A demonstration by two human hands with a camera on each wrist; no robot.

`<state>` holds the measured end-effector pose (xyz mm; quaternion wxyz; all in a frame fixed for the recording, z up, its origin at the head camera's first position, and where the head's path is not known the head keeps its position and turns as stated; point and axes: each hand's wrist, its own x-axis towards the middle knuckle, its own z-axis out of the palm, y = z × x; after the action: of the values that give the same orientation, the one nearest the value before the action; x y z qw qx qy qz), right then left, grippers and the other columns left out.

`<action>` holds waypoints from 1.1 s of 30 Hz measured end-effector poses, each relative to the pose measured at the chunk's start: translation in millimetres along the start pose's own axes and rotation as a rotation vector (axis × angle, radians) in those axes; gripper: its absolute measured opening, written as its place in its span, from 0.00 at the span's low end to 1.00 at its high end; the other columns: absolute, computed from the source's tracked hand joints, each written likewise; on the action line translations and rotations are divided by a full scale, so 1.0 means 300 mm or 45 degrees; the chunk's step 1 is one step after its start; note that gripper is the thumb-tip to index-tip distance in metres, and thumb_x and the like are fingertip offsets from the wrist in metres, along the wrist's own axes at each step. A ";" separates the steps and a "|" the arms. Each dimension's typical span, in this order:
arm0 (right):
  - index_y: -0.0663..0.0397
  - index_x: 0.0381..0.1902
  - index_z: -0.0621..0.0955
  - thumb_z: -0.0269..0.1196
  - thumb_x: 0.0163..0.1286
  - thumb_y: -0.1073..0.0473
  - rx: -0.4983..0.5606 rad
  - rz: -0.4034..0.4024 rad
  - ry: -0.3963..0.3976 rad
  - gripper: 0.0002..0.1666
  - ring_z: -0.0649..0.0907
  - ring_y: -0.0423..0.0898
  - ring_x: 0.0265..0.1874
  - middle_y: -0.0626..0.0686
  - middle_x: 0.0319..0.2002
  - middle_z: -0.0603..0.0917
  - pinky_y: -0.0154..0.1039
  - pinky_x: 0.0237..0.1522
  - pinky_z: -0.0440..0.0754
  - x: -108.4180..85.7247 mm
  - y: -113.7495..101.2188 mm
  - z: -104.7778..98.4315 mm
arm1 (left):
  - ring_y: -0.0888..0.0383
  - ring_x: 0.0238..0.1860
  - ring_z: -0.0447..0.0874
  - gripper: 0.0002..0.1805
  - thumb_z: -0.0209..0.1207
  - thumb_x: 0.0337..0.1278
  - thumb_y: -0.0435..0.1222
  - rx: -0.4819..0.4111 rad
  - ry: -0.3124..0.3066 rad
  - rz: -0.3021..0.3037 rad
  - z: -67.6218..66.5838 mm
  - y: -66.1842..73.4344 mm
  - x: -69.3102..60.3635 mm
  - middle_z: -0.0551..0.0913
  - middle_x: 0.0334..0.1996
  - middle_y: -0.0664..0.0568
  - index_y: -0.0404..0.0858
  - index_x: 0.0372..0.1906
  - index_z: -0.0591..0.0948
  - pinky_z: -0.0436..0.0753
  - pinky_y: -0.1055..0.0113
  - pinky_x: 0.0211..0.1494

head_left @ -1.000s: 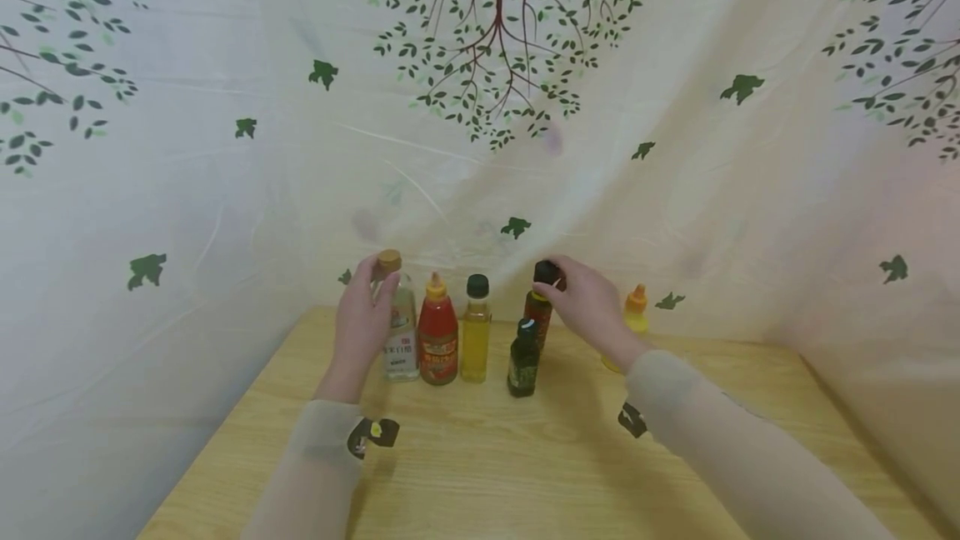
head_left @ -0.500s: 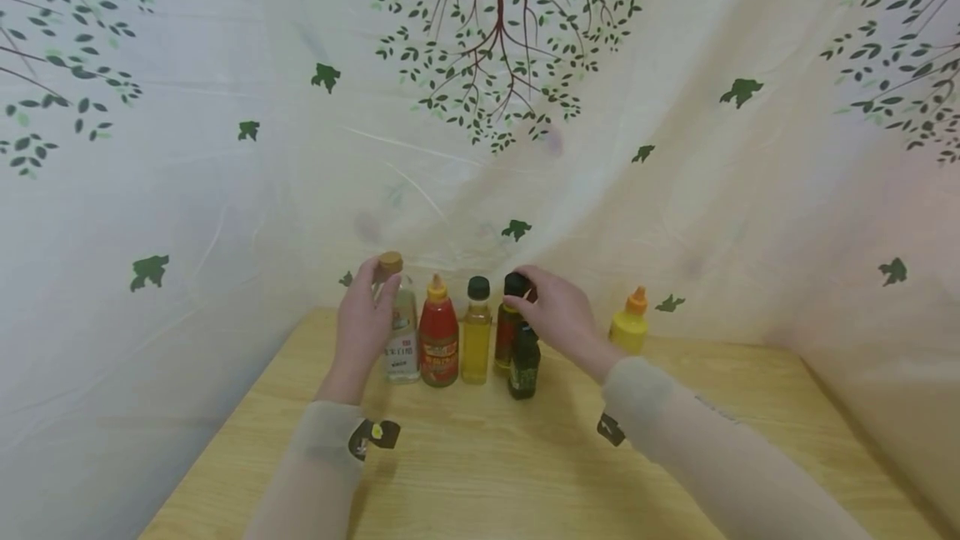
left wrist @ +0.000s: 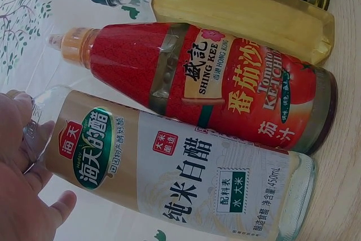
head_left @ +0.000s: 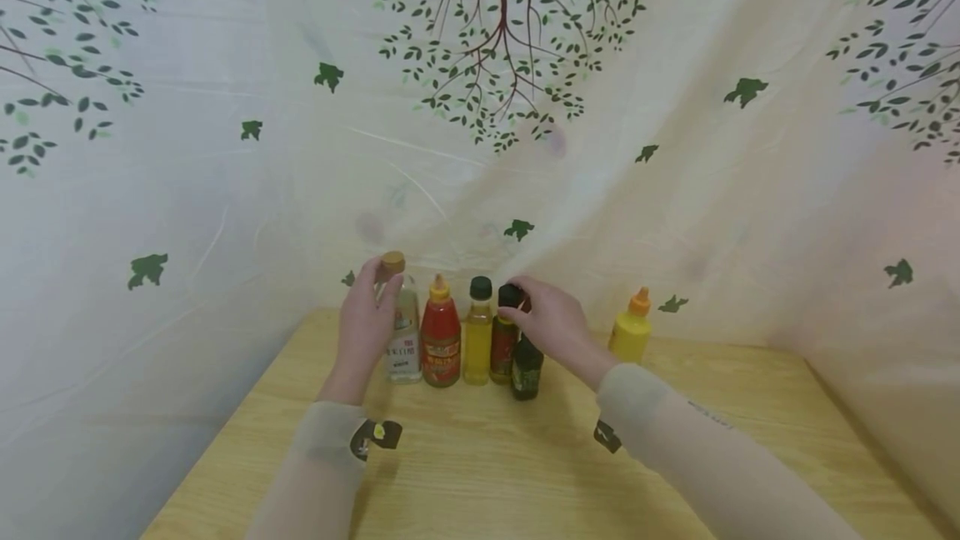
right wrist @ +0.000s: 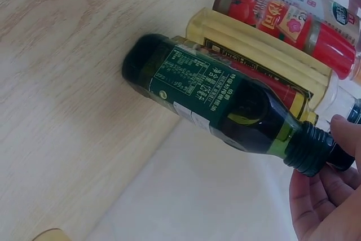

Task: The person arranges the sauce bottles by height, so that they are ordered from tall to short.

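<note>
Right hand (head_left: 553,319) atop red-labelled bottle (head_left: 503,347); left hand (head_left: 366,322) round vinegar bottle (head_left: 406,347).

- Head view: red-label btl (head_left: 501,348) partly hidden behind green btl (head_left: 527,373); green btl's cap hidden by R hand (head_left: 557,319).
- Yellow btl (head_left: 629,337): base hidden behind R forearm (head_left: 720,461).
- Dark marking (head_left: 711,415) on R forearm: too small to read.
- Clear btl (head_left: 403,348): neck partly behind L hand (head_left: 365,323).
- L wrist view: L hand cut off, L edge.

Pale cuffs (head_left: 633,398), dark angular wrist pieces (head_left: 390,437) (one yellow-flecked).
</note>
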<state>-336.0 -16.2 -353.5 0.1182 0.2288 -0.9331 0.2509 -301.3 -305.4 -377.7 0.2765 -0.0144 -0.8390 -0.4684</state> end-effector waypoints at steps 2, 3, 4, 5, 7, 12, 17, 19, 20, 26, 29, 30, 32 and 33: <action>0.49 0.70 0.83 0.73 0.78 0.44 -0.001 0.003 -0.002 0.29 0.85 0.46 0.36 0.48 0.41 0.89 0.47 0.40 0.87 -0.001 0.000 0.000 | 0.43 0.79 0.72 0.26 0.52 0.90 0.51 -0.002 0.001 0.001 0.002 0.002 0.001 0.81 0.70 0.46 0.43 0.79 0.73 0.68 0.38 0.83; 0.49 0.70 0.83 0.73 0.78 0.44 -0.001 0.004 -0.003 0.29 0.85 0.46 0.36 0.48 0.41 0.89 0.48 0.40 0.87 -0.001 0.000 0.000 | 0.43 0.78 0.72 0.26 0.52 0.90 0.51 -0.004 0.002 0.001 0.003 0.003 0.001 0.81 0.70 0.47 0.44 0.79 0.73 0.68 0.38 0.83; 0.49 0.70 0.83 0.73 0.78 0.44 -0.003 0.004 -0.002 0.29 0.85 0.46 0.36 0.49 0.41 0.89 0.48 0.41 0.87 -0.001 0.000 0.000 | 0.43 0.78 0.72 0.26 0.52 0.89 0.50 -0.007 0.003 0.002 0.003 0.004 0.000 0.81 0.70 0.47 0.44 0.79 0.73 0.68 0.38 0.83; 0.49 0.70 0.83 0.73 0.78 0.44 -0.002 0.004 -0.001 0.29 0.85 0.46 0.36 0.49 0.41 0.89 0.48 0.41 0.87 -0.001 0.000 0.000 | 0.43 0.78 0.72 0.26 0.53 0.89 0.50 -0.009 0.006 0.005 0.004 0.004 0.000 0.81 0.70 0.47 0.44 0.78 0.73 0.68 0.39 0.83; 0.49 0.71 0.83 0.73 0.78 0.44 -0.001 0.006 0.000 0.30 0.85 0.46 0.37 0.49 0.42 0.90 0.48 0.41 0.88 -0.001 0.000 -0.002 | 0.43 0.78 0.72 0.25 0.53 0.89 0.50 -0.009 0.009 0.009 0.004 0.005 0.000 0.81 0.70 0.47 0.44 0.78 0.73 0.68 0.39 0.83; 0.50 0.73 0.81 0.73 0.78 0.44 -0.010 0.014 -0.008 0.32 0.87 0.47 0.38 0.50 0.43 0.90 0.49 0.42 0.89 0.000 0.000 -0.003 | 0.43 0.78 0.72 0.25 0.53 0.90 0.49 -0.012 0.016 0.019 0.005 0.007 -0.001 0.82 0.70 0.46 0.43 0.78 0.73 0.68 0.38 0.83; 0.49 0.77 0.79 0.73 0.78 0.43 0.003 0.033 -0.045 0.37 0.88 0.49 0.44 0.52 0.51 0.91 0.49 0.45 0.90 -0.001 0.010 -0.006 | 0.43 0.78 0.73 0.25 0.53 0.90 0.48 -0.006 0.023 0.013 0.006 0.004 -0.005 0.82 0.69 0.47 0.44 0.78 0.73 0.69 0.38 0.83; 0.49 0.78 0.77 0.73 0.78 0.41 0.020 0.048 -0.051 0.38 0.88 0.50 0.48 0.53 0.56 0.90 0.50 0.46 0.90 -0.005 0.022 -0.017 | 0.43 0.78 0.73 0.24 0.53 0.90 0.48 -0.005 0.023 0.014 0.007 0.003 -0.006 0.82 0.69 0.47 0.44 0.78 0.73 0.69 0.38 0.82; 0.49 0.79 0.77 0.73 0.78 0.41 0.022 0.050 -0.049 0.39 0.88 0.50 0.49 0.54 0.57 0.90 0.51 0.47 0.90 -0.007 0.029 -0.025 | 0.43 0.78 0.73 0.24 0.53 0.90 0.48 -0.004 0.022 0.015 0.008 0.003 -0.006 0.82 0.69 0.47 0.44 0.78 0.73 0.69 0.38 0.82; 0.54 0.77 0.78 0.71 0.80 0.43 0.016 0.049 0.040 0.36 0.89 0.53 0.51 0.56 0.59 0.90 0.54 0.48 0.90 -0.029 0.103 -0.109 | 0.43 0.78 0.73 0.24 0.53 0.90 0.48 -0.003 0.015 0.022 0.010 0.007 -0.005 0.82 0.69 0.47 0.43 0.77 0.74 0.69 0.38 0.83; 0.55 0.78 0.77 0.70 0.81 0.44 0.008 0.071 0.070 0.36 0.89 0.55 0.52 0.58 0.60 0.89 0.55 0.48 0.90 -0.044 0.147 -0.158 | 0.42 0.78 0.72 0.24 0.53 0.90 0.47 -0.009 0.013 0.018 0.008 0.007 -0.003 0.82 0.69 0.46 0.42 0.78 0.73 0.68 0.38 0.83; 0.55 0.78 0.76 0.70 0.82 0.44 0.004 0.076 0.072 0.37 0.88 0.55 0.53 0.59 0.61 0.88 0.56 0.49 0.89 -0.050 0.161 -0.176 | 0.42 0.78 0.72 0.24 0.53 0.90 0.47 -0.012 0.014 0.017 0.006 0.007 -0.003 0.82 0.69 0.45 0.42 0.78 0.73 0.69 0.38 0.83; 0.57 0.79 0.75 0.68 0.83 0.45 -0.004 0.087 0.073 0.37 0.88 0.58 0.55 0.61 0.63 0.87 0.59 0.52 0.89 -0.060 0.191 -0.210 | 0.42 0.78 0.72 0.24 0.53 0.90 0.46 -0.014 0.016 0.013 0.004 0.006 -0.003 0.82 0.69 0.45 0.42 0.78 0.73 0.69 0.38 0.83; 0.57 0.79 0.75 0.68 0.83 0.44 -0.014 0.101 0.077 0.37 0.87 0.58 0.55 0.61 0.63 0.86 0.60 0.53 0.88 -0.066 0.207 -0.227 | 0.41 0.78 0.72 0.24 0.53 0.90 0.46 -0.012 0.015 0.015 0.002 0.005 -0.003 0.82 0.69 0.45 0.42 0.78 0.73 0.68 0.37 0.83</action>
<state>-341.7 74.4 -328.3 0.1376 0.1832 -0.9388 0.2571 -300.5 -303.8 -377.1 0.2842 -0.0179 -0.8350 -0.4709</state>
